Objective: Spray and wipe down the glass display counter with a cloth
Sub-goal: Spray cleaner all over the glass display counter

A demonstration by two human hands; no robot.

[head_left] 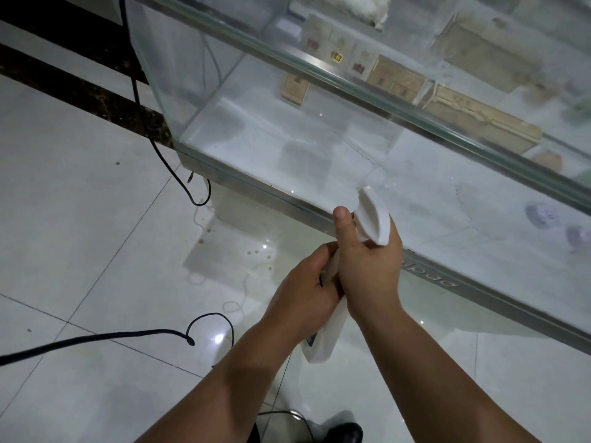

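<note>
- black shoe (347, 432) at 6 o'clock, on the white tiled floor (80, 225).
- black cable (96, 338) runs in from 9 o'clock across the tiles and ends in a loop just left of the forearms.
- both hands meet mid-frame, in front of the counter's lower edge, and share one white spray bottle (372, 219).
- left hand (300, 282): fingers curled round the bottle body, from its 9 o'clock side.
- right hand (367, 270): wrapped round the neck, thumb (342, 219) pointing up beside the spray head; trigger side hidden.
- bottle tilted, head at 1 o'clock toward the glass, base (323, 346) hanging below the wrists.
- glass display counter (243, 182) runs from 11 o'clock to 4 o'clock; front pane hazy and streaked.
- tan boxes (396, 79) in a row inside, around 1 o'clock.
- second black cable (137, 91) drops past the counter's left corner at 10 o'clock.
- white fluffy lump (377, 8) at 12 o'clock on the worktop; cannot tell if it is the cloth.
</note>
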